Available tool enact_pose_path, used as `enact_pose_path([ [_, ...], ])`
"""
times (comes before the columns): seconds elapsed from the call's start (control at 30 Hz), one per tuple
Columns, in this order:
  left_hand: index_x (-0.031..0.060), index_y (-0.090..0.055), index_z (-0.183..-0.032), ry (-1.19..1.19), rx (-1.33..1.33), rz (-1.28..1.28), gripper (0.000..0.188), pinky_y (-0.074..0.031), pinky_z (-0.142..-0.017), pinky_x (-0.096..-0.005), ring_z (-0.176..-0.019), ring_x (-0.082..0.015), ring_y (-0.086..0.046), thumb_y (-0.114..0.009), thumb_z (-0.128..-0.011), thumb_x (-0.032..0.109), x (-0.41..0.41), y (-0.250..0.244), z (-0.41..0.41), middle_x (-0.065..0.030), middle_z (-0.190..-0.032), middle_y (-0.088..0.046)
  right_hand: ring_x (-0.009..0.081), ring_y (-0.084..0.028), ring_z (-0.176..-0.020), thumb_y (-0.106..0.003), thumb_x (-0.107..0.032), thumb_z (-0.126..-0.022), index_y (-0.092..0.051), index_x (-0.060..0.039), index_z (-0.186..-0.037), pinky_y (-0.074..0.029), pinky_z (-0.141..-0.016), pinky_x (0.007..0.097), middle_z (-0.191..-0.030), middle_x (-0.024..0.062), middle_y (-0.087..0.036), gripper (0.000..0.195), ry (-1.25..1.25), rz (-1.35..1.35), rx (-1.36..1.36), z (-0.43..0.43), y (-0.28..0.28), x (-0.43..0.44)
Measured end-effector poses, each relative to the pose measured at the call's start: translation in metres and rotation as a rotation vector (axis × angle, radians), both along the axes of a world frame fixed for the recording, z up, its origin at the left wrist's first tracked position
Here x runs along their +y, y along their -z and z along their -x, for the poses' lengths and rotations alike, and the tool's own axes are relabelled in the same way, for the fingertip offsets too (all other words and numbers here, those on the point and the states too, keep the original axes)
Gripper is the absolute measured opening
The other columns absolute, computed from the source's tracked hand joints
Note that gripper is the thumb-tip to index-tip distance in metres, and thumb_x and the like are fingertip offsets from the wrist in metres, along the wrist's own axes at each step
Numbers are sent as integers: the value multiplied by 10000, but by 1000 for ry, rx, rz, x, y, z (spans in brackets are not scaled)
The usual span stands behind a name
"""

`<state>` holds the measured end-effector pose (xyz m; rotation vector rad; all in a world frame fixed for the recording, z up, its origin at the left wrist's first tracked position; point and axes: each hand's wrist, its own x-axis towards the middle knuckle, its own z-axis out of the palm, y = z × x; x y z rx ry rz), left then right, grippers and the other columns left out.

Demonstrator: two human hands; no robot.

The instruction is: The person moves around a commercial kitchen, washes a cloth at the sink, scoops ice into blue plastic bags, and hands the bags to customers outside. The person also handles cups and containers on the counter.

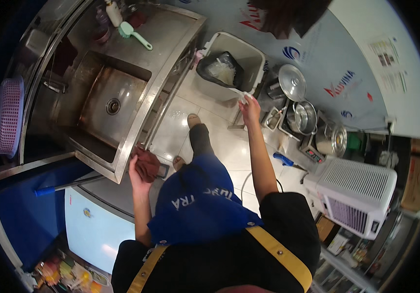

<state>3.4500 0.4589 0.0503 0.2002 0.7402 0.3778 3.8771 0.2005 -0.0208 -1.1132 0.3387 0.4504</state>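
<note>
A dark red cloth (147, 164) hangs crumpled from my left hand (140, 179), beside the front corner of the stainless steel sink (122, 121). My right hand (250, 110) pinches a small white wad (245, 97), perhaps tissue or thin plastic, right at the near rim of a grey bin (213, 88). Inside that bin, a black bag (210, 75) with pale, wet-looking contents sits bunched up. On the steel counter (166, 33) behind the basin lies a mint-green scrubbing brush (134, 34).
Pump bottles (114, 14) stand at the counter's back. Right of the bin are a pot lid (292, 82), a metal pot (302, 117), a digital scale (312, 154) and a white air cooler (356, 194). A white refrigerator (98, 227) is at lower left; a blue-handled tool (283, 159) lies near the cooler.
</note>
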Motion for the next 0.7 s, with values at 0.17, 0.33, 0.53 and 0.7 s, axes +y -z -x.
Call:
enact_pose_path([
  [0.17,169,-578,-1280,-179,50,43,365,-510,-940,-378,-1103,-215,-619,-576,-949,323,28,-19,-52,-48,-1186,-639,243,-681,-681,-766,-105,-845,-514,12,-1295,-595,-578,326,-1008,117,-684,529,10,184,-27,-128,98,66],
  [0.33,197,-579,-1276,-499,-4,67,340,-505,-954,-396,-1098,-237,-601,-567,-961,326,34,-38,-74,-21,-1210,-618,240,-653,-764,-762,-203,-827,-511,-42,-1281,-573,-634,361,-1062,122,-642,543,-133,676,106,-163,91,141],
  [0.53,157,-531,-1304,-884,126,-77,363,-492,-1024,-427,-1177,-234,-585,-522,-1002,357,30,-46,-70,-33,-1227,-604,161,-600,-814,-608,-97,-897,-599,-61,-1204,-512,-710,300,-996,81,-654,310,-287,758,-1038,-98,53,317],
  [0.7,106,-603,-1235,-1022,-40,16,265,-523,-625,-87,-890,-33,-632,-541,-1019,246,58,-27,-58,-12,-1112,-647,312,-566,-1126,-669,-150,-870,-571,-72,-1286,-466,-966,397,-1268,152,-576,434,-1436,245,-1122,103,-20,511],
])
